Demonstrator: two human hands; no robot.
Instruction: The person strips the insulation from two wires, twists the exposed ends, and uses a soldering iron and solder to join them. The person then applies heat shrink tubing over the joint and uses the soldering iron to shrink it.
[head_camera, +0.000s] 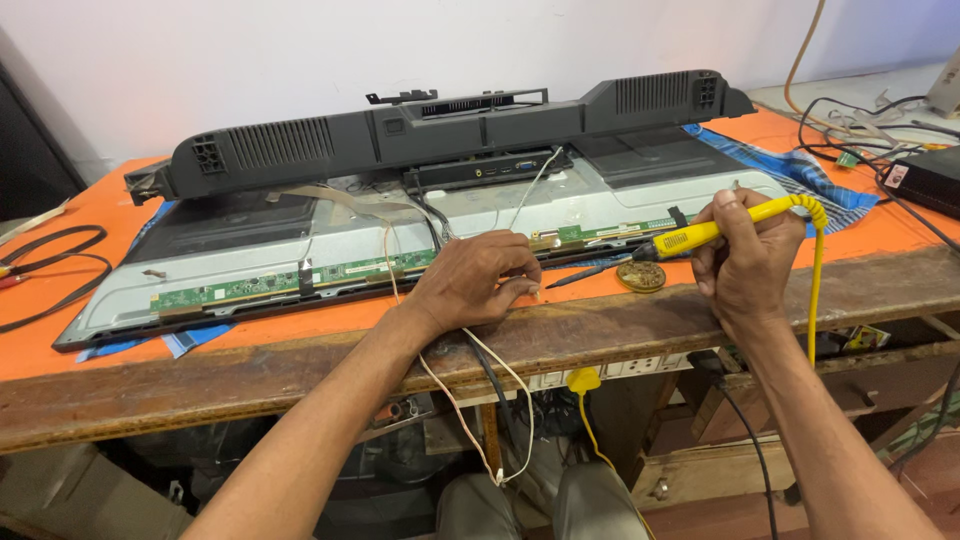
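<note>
Right hand (745, 262) grips yellow soldering iron (700, 236).

A single view from a camera worn on the person's head, looking forward and down across the near edge of an orange desk (300, 335). It sits close, at arm's length, with both forearms entering from the bottom and a pale wall (300, 50) closing the far side.
</note>
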